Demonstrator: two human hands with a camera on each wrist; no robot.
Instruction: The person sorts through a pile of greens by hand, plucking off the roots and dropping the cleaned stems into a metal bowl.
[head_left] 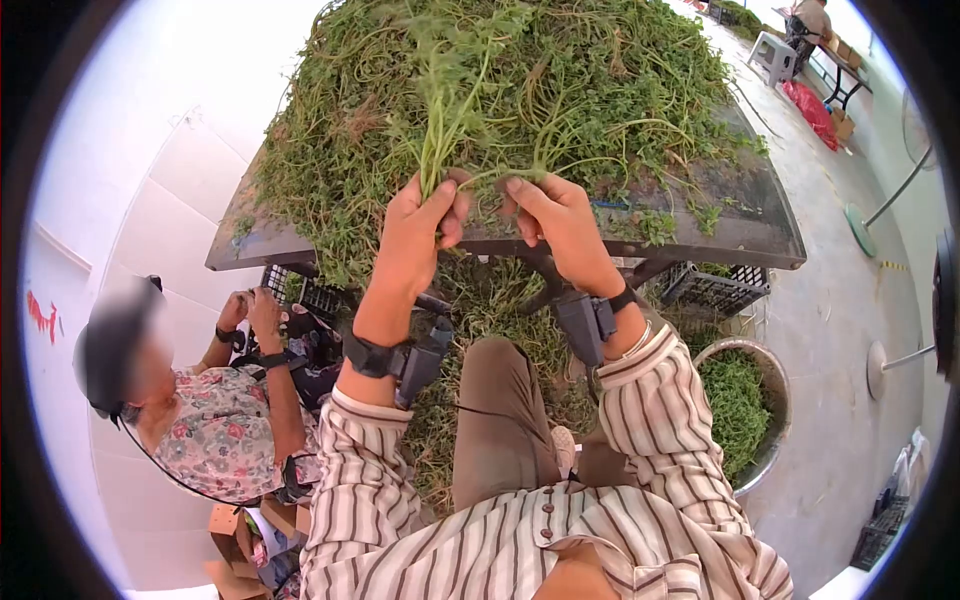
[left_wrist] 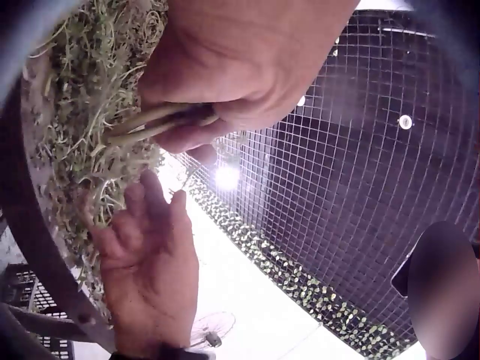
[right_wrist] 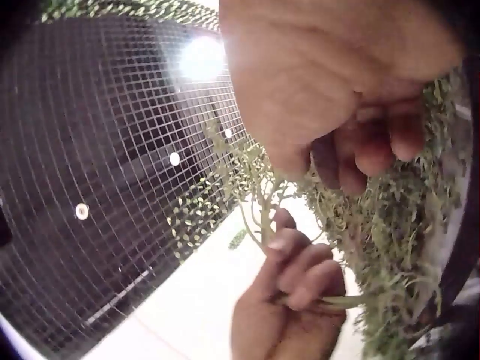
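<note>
A big heap of green herb stems [head_left: 520,90] covers a dark table [head_left: 760,215]. My left hand [head_left: 415,225] is raised at the table's near edge and grips a small upright bunch of stems [head_left: 440,130]. In the left wrist view the stalks [left_wrist: 161,120] are clamped between its thumb and fingers. My right hand [head_left: 555,215] is just to its right, fingers curled into the edge of the heap. In the right wrist view its curled fingertips [right_wrist: 375,150] show nothing plainly between them. Whether it pinches a stem I cannot tell.
A metal basin [head_left: 775,375] of picked greens stands on the floor at my right. Black crates [head_left: 715,290] sit under the table, with loose greens on the floor. A second person [head_left: 215,400] sits at my left. Wire mesh [left_wrist: 360,150] hangs overhead.
</note>
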